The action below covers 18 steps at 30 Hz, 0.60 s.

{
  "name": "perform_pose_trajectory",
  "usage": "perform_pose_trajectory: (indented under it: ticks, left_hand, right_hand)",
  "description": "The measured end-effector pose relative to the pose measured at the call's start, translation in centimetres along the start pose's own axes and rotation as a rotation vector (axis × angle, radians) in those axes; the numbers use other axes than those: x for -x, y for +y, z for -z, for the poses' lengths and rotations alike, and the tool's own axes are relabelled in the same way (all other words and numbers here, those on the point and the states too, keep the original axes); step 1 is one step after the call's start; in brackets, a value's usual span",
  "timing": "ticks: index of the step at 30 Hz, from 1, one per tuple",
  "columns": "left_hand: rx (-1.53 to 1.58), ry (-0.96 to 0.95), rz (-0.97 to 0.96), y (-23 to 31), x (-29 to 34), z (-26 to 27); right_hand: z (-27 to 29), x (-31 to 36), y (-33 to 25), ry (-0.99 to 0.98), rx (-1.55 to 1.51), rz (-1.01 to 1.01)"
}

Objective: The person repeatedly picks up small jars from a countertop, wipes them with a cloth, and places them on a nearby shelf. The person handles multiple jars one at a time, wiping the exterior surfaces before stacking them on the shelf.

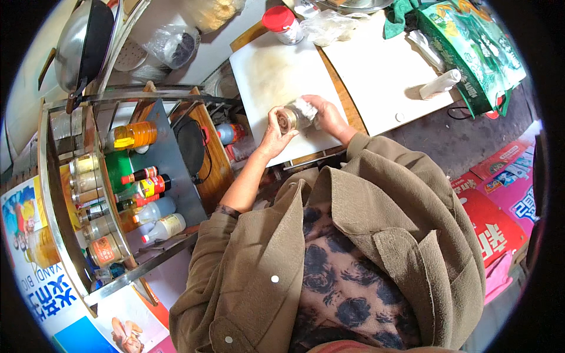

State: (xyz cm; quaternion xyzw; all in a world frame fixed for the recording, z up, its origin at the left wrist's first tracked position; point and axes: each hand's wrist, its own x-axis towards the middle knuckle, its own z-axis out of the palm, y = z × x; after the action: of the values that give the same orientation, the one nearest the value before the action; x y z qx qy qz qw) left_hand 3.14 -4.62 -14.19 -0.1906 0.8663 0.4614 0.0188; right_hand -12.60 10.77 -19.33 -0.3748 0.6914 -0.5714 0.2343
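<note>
Small jar in both my hands, over the white cutting board

My left hand (272,130) grips the jar (288,119) by its lid end — my right hand (327,115) presses a crumpled white cloth (306,109) against it, above the cutting board (276,76).

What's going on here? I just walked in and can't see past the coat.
A person stands at a white board, holding a small jar on its side in the left hand. The right hand presses a white cloth against the jar. A red-lidded jar stands at the board's far edge, and a bottle rack is on the left.
</note>
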Motion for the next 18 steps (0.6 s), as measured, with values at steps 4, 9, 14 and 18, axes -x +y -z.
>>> perform_pose_trajectory:
  ticks: [4,9,14,18]
  left_hand:
    - [0.018,0.021,0.009,-1.5,1.2,-0.6]
    - [0.01,0.037,0.004,-3.8,1.6,-1.6]
    - [-0.089,0.056,-0.147,-4.6,1.9,-1.3]
    - [0.444,-0.03,0.267,-3.5,2.3,-0.4]
  right_hand:
    - [0.0,-0.7,-0.2,0.054,0.201,-0.125]
    - [-2.0,-0.2,-3.2,-0.034,0.143,0.284]
    - [0.5,0.3,0.7,0.076,0.231,-0.02]
    - [-0.4,0.9,3.5,0.092,0.302,0.072]
